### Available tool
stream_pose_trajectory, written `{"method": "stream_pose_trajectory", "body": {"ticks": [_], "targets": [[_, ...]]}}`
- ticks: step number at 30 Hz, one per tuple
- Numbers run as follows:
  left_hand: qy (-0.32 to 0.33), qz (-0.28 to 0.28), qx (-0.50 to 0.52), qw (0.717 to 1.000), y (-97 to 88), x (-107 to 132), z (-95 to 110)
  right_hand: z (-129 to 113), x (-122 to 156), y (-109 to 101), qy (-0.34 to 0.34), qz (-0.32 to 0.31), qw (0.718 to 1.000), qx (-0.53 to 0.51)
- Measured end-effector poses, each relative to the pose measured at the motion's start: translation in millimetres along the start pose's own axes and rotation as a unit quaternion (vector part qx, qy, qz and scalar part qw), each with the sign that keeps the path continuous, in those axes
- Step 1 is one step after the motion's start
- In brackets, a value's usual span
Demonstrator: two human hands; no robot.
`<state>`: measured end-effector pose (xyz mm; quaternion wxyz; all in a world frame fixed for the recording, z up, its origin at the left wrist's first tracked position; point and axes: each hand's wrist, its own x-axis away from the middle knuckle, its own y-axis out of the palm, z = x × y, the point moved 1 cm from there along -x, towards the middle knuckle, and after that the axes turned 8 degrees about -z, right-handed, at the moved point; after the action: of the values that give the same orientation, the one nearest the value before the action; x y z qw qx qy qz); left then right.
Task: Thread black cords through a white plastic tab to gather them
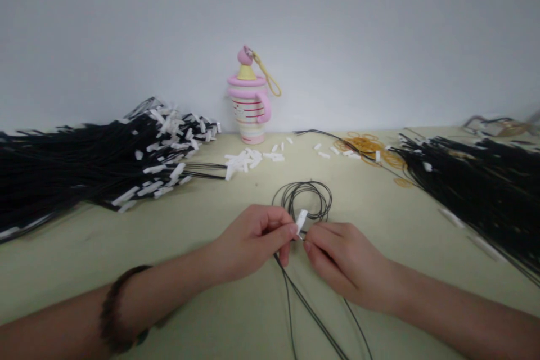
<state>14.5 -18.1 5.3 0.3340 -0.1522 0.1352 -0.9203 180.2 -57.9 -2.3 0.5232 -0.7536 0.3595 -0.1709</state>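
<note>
White plastic connector (302, 220) at centre frame, pinched between the fingertips of the left hand (253, 242) and the right hand (341, 259); both grips closed, the left on the connector, the right on the thin black cable (307, 198) just beside it; the cable's coil lies on the pale green table (202, 236) directly above the hands, its loose ends trailing toward the lower edge. Bundled black cables with white ends (105, 163) at left; a second bundle (476, 180) at right; loose connectors (244, 158) and rubber bands (367, 146) before a pink cup (250, 104). Judged good practice: hold the connector steady, keep the wire straight, work close to the tips.
</note>
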Motion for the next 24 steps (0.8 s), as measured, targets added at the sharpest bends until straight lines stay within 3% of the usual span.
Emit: {"method": "stream_pose_trajectory", "body": {"ticks": [7,24], "targets": [[0.009,0.008,-0.009,1.0,-1.0,-1.3,-0.4,0.1,-0.4,2.0,0.017,-0.021,0.999,0.027],[0.017,0.002,-0.013,1.0,-1.6,-0.1,-2.4,1.8,-0.2,1.3,0.012,0.02,0.999,-0.031]]}}
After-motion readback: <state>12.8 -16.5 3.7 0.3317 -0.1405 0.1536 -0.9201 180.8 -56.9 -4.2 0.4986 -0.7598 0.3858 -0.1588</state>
